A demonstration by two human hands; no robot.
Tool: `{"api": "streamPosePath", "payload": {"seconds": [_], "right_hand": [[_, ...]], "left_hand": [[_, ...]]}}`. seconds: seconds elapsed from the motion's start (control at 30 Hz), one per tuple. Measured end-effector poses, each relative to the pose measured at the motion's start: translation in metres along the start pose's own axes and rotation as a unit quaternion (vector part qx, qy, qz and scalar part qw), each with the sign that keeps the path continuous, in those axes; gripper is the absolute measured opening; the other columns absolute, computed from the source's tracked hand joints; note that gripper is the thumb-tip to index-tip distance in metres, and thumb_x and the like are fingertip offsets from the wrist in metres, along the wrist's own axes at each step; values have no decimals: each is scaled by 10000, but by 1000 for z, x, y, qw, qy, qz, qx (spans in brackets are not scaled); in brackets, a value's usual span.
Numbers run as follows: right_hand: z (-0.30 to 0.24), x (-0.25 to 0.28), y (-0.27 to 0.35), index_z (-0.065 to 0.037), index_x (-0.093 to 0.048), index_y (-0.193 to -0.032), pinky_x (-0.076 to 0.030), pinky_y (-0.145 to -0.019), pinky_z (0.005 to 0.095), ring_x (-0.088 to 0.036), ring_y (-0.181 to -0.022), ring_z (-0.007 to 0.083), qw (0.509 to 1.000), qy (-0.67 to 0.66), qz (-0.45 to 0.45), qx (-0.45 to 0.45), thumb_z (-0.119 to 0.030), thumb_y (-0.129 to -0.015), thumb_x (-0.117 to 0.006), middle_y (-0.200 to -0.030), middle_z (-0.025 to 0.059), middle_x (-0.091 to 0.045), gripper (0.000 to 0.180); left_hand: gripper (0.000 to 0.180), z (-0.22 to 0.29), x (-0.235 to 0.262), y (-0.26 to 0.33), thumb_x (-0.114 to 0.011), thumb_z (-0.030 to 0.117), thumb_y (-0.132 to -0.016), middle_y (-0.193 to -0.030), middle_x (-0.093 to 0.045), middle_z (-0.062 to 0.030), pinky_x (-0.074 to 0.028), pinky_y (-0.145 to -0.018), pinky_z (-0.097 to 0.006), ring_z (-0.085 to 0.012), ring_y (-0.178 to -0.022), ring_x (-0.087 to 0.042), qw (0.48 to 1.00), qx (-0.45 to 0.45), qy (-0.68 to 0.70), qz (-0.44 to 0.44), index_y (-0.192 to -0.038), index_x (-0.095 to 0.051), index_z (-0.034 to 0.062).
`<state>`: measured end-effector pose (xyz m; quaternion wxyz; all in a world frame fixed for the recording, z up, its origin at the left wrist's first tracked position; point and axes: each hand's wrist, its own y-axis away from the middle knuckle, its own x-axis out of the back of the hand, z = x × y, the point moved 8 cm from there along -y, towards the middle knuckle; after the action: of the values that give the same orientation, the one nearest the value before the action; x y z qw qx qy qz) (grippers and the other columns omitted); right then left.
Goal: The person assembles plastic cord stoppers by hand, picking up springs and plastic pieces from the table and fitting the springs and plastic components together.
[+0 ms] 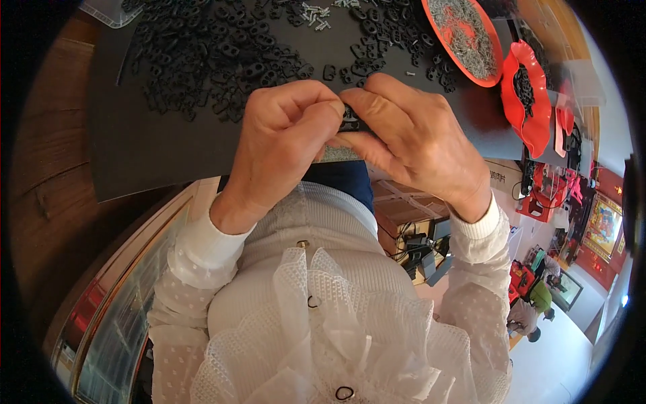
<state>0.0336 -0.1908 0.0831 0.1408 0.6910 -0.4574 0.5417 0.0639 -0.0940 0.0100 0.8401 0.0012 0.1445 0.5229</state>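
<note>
My left hand (286,138) and my right hand (420,131) meet at the near edge of a black tabletop. Between their fingertips is a small black plastic part (350,120), which looks like a cord lock with two holes. The left fingers are curled into a pinch against it. My right thumb and forefinger close on it from the other side, so most of it is hidden. Beyond my hands spreads a large pile of black cord-lock pieces (215,57). Small metal springs (316,15) lie loose at the far middle.
A red plate (486,82) heaped with metal springs sits at the far right. Beside it, a wavy-rimmed red bowl (535,138) holds small black parts. A clear plastic container (111,10) shows at the far left corner. Other people (535,306) are off to the right.
</note>
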Motion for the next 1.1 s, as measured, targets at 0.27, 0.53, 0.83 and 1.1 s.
{"api": "streamPosePath", "payload": {"seconds": [0.27,0.53,0.83,1.1], "right_hand": [[4,-4,0,1,-573,-862,-468,-520,375,-563,-622,285,1000,-7,-4,10,-223,-739,-709,-733,102,-487,290],[4,-9,1,-3,-554,-851,-481,-544,368,-572,-654,280,999,28,-21,19,-265,-765,-680,-744,99,-490,303],[8,-22,3,27,-518,-870,-453,-554,395,-535,-677,331,998,-21,-66,-3,-173,-776,-673,-778,145,-490,270],[6,-28,3,11,-474,-786,-430,-533,394,-511,-645,328,996,-57,-64,0,-144,-783,-667,-728,134,-453,248]], "left_hand": [[158,-5,0,0,-511,59,-827,-586,-573,-10,-348,-448,-196,-31,-506,-464,1000,8,0,-3,-737,-624,-6],[202,-8,-2,-3,-472,87,-814,-519,-400,-25,-303,-453,-285,-77,-501,-369,994,6,-89,-57,-642,-472,-19],[196,-8,-3,-3,-443,79,-778,-523,-316,-61,-264,-452,-319,-100,-504,-304,994,-18,-102,-44,-618,-377,-14],[209,-12,-3,-3,-433,124,-822,-563,-338,13,-260,-454,-253,-65,-500,-326,991,-21,-110,-80,-641,-431,19]]}}
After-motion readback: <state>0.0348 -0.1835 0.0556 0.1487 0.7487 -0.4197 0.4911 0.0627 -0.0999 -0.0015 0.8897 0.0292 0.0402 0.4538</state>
